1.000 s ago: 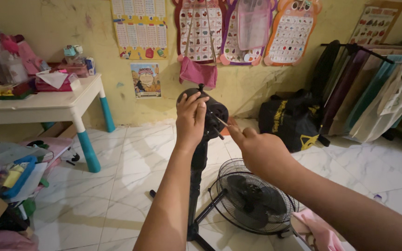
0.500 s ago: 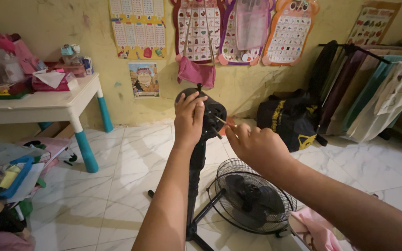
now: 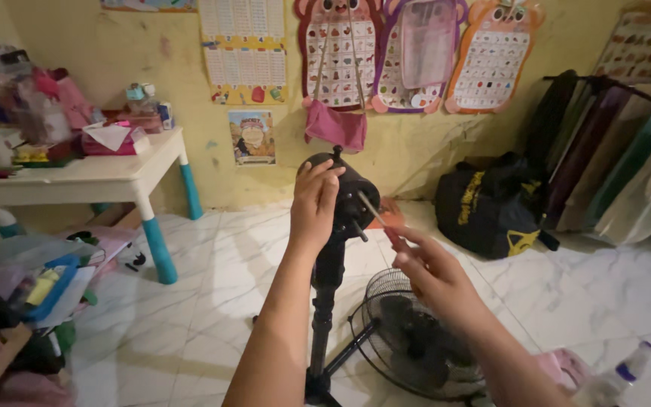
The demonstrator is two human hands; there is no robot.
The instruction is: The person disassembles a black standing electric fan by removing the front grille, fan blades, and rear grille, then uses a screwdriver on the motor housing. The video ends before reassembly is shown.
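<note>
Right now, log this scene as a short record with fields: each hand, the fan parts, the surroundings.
left hand: the left hand grips the black fan motor housing on top of its stand
right hand: the right hand holds a screwdriver, tip pointed at the housing
fan guard: a black wire grille lies on the tiled floor beside the stand
left side: a white table with teal legs, cluttered
right side: a black bag against the yellow wall

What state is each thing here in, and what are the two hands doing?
Fan motor: bare on its stand, guard off.
Fan guard: lying on the floor.
Screwdriver: tip at the motor.
Left hand: gripping the motor.
Right hand: fingers holding the screwdriver.
Black bag: against the wall.
</note>
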